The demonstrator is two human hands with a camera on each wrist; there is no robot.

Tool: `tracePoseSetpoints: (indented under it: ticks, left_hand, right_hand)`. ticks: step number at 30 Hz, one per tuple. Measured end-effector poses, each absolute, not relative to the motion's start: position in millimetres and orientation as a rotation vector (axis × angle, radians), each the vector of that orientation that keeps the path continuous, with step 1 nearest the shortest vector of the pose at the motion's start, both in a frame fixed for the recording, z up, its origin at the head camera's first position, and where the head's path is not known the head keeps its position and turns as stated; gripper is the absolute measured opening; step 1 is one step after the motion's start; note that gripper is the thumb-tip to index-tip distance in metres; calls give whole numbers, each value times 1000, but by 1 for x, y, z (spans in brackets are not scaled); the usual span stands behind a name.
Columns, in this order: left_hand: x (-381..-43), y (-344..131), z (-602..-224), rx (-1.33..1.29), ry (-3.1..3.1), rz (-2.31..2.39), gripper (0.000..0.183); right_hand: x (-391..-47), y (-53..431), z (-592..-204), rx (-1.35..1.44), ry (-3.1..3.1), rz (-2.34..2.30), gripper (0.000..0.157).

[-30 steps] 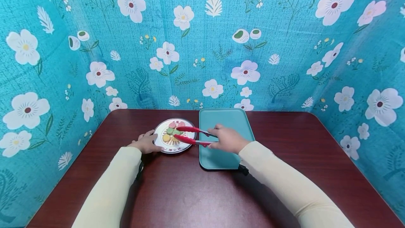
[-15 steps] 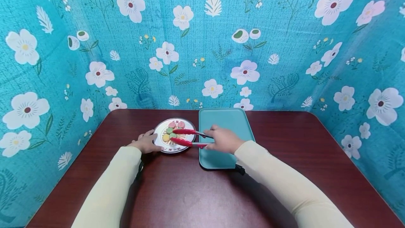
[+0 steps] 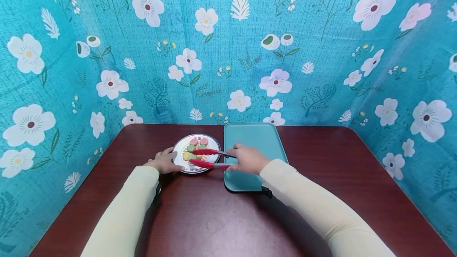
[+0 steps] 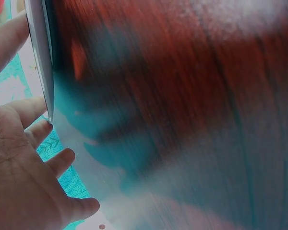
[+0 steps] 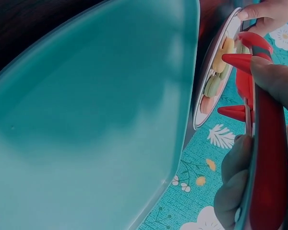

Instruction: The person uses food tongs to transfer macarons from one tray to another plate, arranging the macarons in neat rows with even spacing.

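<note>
A white plate (image 3: 178, 148) with a dark rim carries several pink, green and yellow macarons (image 3: 191, 148). My left hand (image 3: 165, 162) holds the plate's left edge, its thumb by the near rim. In the left wrist view that hand's fingers (image 4: 29, 110) meet the plate's rim, and the other fingers stretch out past it. From the right, my right hand (image 3: 248, 158) grips red-tipped tongs (image 3: 205, 164). Their spread tips lie over the plate, around a green macaron near its front. Whether the tips touch it is hard to tell.
Beside the plate lies a teal rectangular tray (image 3: 250, 132), partly under my right hand and forearm. Both rest on a dark reddish wooden table (image 3: 200, 213). A blue flowered cloth (image 3: 228, 58) closes off the back and sides.
The tongs have shifted left and toward me over the plate, from the middle macarons to a front green one. My left hand has stayed on the plate.
</note>
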State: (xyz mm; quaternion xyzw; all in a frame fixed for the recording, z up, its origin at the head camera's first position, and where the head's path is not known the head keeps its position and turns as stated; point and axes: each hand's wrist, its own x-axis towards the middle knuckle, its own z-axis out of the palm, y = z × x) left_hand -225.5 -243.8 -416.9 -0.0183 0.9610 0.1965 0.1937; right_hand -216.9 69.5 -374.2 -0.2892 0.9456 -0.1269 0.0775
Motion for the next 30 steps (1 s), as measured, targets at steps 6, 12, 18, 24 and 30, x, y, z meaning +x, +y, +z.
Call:
tracePoseSetpoints:
  ticks: [6, 12, 18, 24, 30]
  left_hand:
    - [-223, -243, -413, -26, 2703, 536, 93]
    - [-224, -244, -416, -32, 2701, 528, 91]
    - [-225, -244, -417, -25, 2704, 521, 91]
    - [-225, -243, -415, -17, 2711, 513, 91]
    - [-224, -242, -413, -23, 2707, 514, 90]
  right_hand:
    - [-217, 65, -378, -866, 2812, -388, 66]
    - [-219, 61, -381, -881, 2827, -341, 67]
    - [-221, 59, -384, -900, 2833, -298, 67]
    - [-223, 57, -382, -883, 2822, -288, 66]
    - [-226, 55, -380, -923, 2810, -253, 64]
